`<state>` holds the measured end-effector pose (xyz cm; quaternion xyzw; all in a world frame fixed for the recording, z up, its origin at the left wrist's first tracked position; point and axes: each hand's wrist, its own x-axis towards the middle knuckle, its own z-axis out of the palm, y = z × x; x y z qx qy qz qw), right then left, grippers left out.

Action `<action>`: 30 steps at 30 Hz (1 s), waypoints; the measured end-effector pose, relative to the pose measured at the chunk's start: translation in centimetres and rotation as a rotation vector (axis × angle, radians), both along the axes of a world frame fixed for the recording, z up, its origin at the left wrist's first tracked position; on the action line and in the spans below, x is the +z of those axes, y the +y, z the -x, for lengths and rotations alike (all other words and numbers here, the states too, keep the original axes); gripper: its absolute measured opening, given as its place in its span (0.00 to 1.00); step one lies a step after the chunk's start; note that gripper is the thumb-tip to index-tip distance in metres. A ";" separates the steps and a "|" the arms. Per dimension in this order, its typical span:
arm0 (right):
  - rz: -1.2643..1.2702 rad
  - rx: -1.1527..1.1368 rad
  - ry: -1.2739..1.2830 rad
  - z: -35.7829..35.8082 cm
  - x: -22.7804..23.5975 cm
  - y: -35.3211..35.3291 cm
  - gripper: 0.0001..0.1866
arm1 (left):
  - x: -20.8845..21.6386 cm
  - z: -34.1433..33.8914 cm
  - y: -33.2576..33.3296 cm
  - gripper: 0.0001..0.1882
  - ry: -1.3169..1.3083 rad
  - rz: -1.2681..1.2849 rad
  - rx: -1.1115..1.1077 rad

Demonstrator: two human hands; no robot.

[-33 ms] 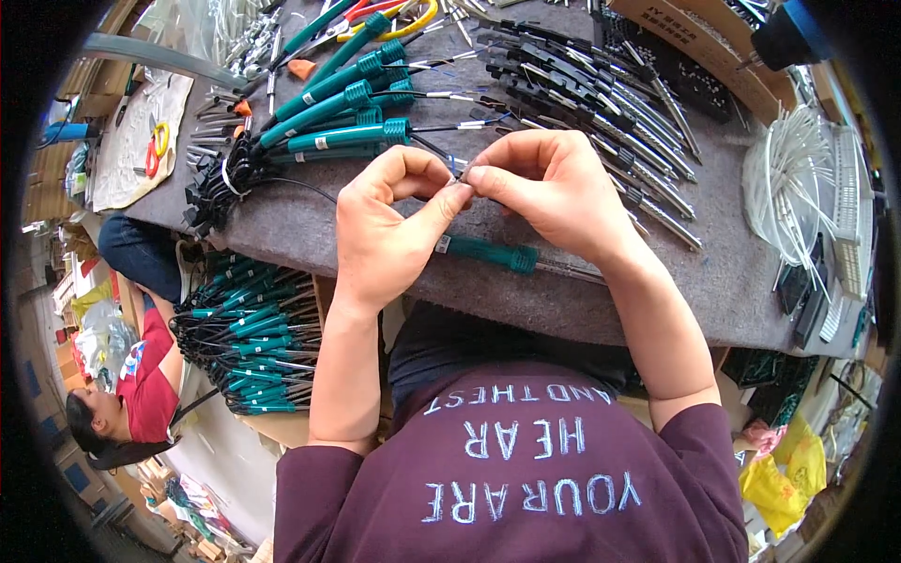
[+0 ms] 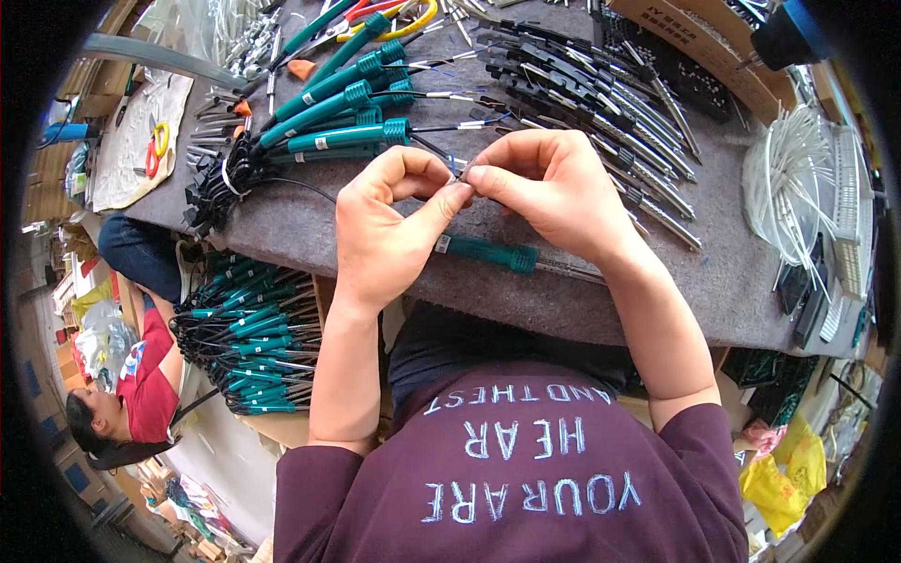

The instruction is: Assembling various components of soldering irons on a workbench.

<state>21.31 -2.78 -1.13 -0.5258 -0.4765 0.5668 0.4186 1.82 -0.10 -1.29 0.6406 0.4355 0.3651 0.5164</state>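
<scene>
My left hand [image 2: 394, 211] and my right hand [image 2: 554, 192] meet fingertip to fingertip over the near middle of the table. Both are closed in a pinch on thin wire ends [image 2: 456, 172], dark and bluish, mostly covered by the fingers. Just below the hands lies a single green plastic handle [image 2: 488, 252] with a ribbed collar and a metal rod at its right end. Left of my left hand, several more green handles [image 2: 347, 137] lie in a bundle, with wires coming from their ribbed ends and black cords gathered by a white tie.
Metal rods with black fittings [image 2: 601, 113] lie in a row beyond my right hand. A clear bag of white strands [image 2: 793, 188] is at the right, near a blue power tool [image 2: 793, 36]. Scissors [image 2: 157, 148] rest far left. A co-worker [image 2: 141, 385] sits left, beside stacked green handles [image 2: 258, 328].
</scene>
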 end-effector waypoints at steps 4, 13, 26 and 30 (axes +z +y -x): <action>-0.024 0.017 -0.019 -0.2 0.2 0.0 0.10 | 0.3 -0.1 -0.2 0.09 -0.008 0.059 0.023; -0.042 0.030 -0.004 -0.1 -0.1 0.0 0.11 | 0.6 0.0 -0.3 0.09 0.071 -0.001 -0.006; -0.103 -0.068 0.033 0.3 0.6 -0.4 0.10 | 0.1 -1.5 -1.2 0.04 -0.162 0.013 0.115; -0.089 -0.065 0.006 0.2 0.7 -0.4 0.10 | -0.2 -1.7 -1.3 0.04 -0.168 -0.009 0.136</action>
